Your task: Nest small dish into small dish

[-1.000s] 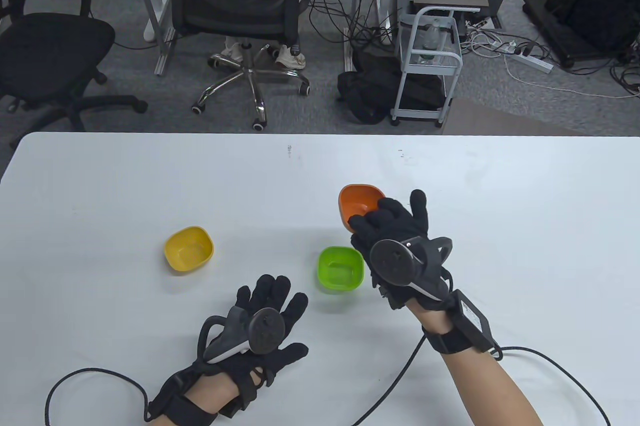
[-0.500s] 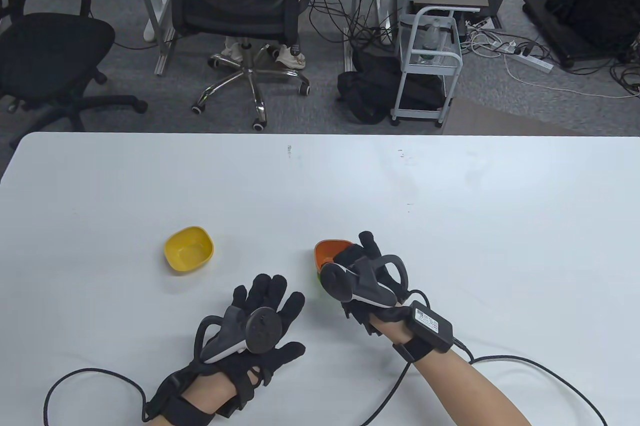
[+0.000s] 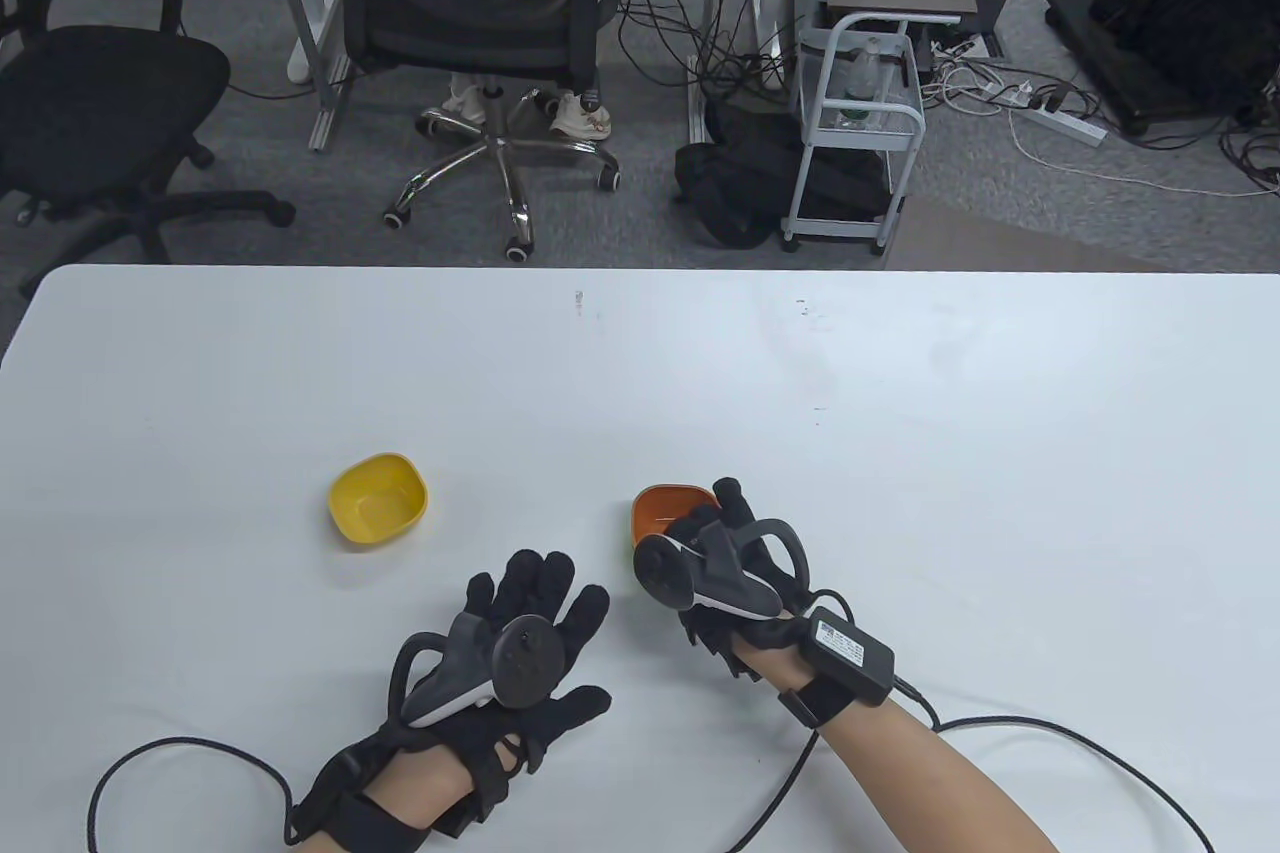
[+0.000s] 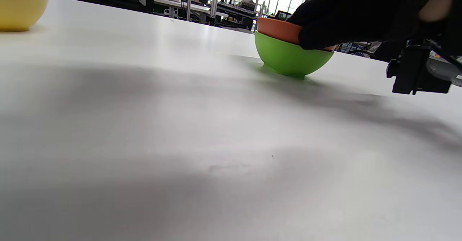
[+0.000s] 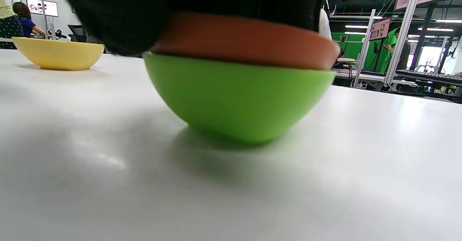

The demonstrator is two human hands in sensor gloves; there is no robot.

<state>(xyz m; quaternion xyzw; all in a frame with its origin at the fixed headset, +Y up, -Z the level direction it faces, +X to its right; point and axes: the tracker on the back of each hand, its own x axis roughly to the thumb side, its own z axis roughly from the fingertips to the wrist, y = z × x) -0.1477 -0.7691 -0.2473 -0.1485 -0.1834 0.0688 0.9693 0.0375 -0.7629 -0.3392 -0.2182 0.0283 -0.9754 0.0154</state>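
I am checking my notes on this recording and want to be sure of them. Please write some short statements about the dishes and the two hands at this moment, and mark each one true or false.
1. The orange dish sits inside the green dish. True.
2. The right hand is off the orange dish. False: its gloved fingers lie on that dish.
3. The yellow dish stands alone on the table, apart from the other two. True.
4. The left hand grips the yellow dish. False: it holds nothing and lies with fingers spread, nearer the person than that dish.
5. The green dish is lifted off the table. False: its base rests on the table.
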